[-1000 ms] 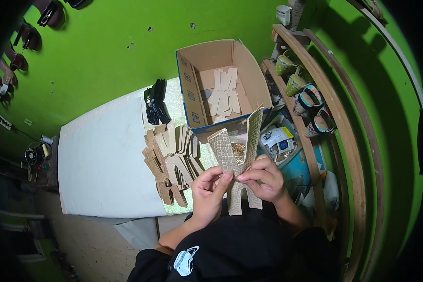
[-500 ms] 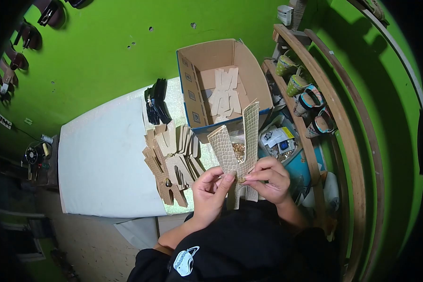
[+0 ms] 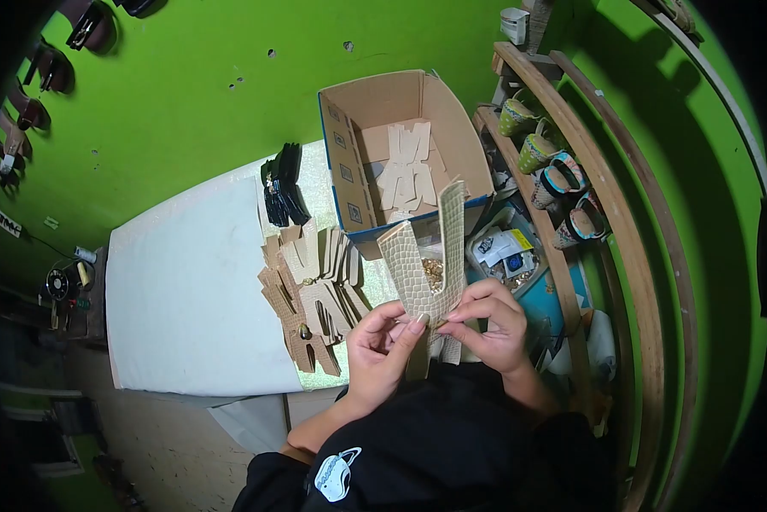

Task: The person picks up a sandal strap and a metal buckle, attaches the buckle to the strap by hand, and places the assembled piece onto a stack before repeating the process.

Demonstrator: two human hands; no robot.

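Between my hands I hold up a beige, crocodile-embossed sandal upper (image 3: 421, 286), its two long straps pointing away from me. My left hand (image 3: 378, 352) is closed on its narrow middle, thumb on top. My right hand (image 3: 493, 328) pinches the same middle from the other side; a small gold ornament there is mostly hidden by the fingers. The lower straps hang near my black shirt. Left of my hands lies a pile of similar beige and brown uppers (image 3: 311, 294), some with gold ornaments. Gold pieces (image 3: 433, 275) in a clear bag show between the straps.
A cardboard box (image 3: 338, 162) with beige cut pieces (image 3: 406, 166) stands behind my hands. Black uppers (image 3: 283, 183) lie on the white-covered table (image 3: 183, 290). At right are a plastic tub (image 3: 510, 252) and a wooden rack (image 3: 610, 162) holding sandals (image 3: 561, 177).
The sandal upper has tilted slightly and its middle sits a little higher. My right fingers have shifted up slightly, covering more of the gold ornament.
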